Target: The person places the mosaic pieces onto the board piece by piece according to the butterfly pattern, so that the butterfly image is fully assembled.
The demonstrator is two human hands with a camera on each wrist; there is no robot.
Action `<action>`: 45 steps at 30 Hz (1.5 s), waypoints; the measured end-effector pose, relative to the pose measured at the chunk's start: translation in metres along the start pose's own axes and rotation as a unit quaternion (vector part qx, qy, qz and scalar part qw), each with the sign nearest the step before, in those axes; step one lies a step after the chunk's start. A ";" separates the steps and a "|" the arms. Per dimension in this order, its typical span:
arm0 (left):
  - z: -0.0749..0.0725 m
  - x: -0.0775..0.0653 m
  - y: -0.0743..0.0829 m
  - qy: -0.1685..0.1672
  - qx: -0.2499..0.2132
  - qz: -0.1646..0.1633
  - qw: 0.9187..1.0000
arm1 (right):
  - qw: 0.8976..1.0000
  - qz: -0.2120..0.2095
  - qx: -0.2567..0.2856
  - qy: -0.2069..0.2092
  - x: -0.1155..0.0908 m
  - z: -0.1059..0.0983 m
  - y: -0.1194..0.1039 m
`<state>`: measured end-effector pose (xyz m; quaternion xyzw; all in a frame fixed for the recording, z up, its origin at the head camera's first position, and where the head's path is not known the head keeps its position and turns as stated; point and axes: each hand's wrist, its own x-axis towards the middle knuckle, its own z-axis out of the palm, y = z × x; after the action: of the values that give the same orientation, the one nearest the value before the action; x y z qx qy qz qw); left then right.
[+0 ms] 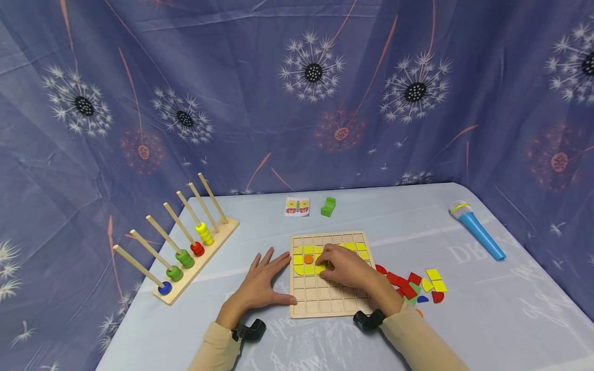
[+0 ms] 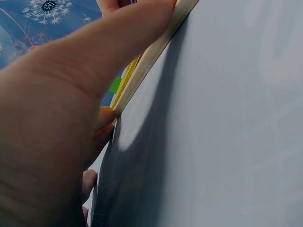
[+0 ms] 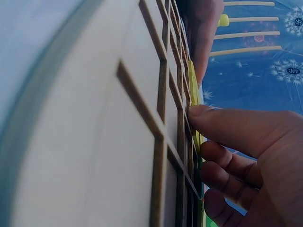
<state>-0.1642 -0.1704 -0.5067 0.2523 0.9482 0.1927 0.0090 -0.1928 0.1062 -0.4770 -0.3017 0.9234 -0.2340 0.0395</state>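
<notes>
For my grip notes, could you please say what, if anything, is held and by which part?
The left hand only touches the wooden board at its left edge; whether the right hand pinches a yellow tile cannot be told.

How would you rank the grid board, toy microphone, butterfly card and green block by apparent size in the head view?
1. Grid board
2. Toy microphone
3. Butterfly card
4. Green block
</notes>
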 end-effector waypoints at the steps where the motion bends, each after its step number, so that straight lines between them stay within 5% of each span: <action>1: 0.000 0.000 0.000 0.001 -0.002 0.000 1.000 | 1.000 0.000 0.000 0.001 0.000 0.000 0.000; 18: 0.000 0.000 0.001 0.001 -0.005 -0.006 1.000 | 0.999 0.034 0.015 0.040 -0.028 -0.023 0.025; 45: -0.001 0.000 0.004 -0.006 -0.004 -0.014 1.000 | 0.987 0.146 0.027 0.066 -0.129 -0.072 0.093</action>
<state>-0.1622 -0.1681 -0.5041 0.2404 0.9507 0.1952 0.0185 -0.1531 0.2765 -0.4641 -0.1461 0.9515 -0.2701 0.0210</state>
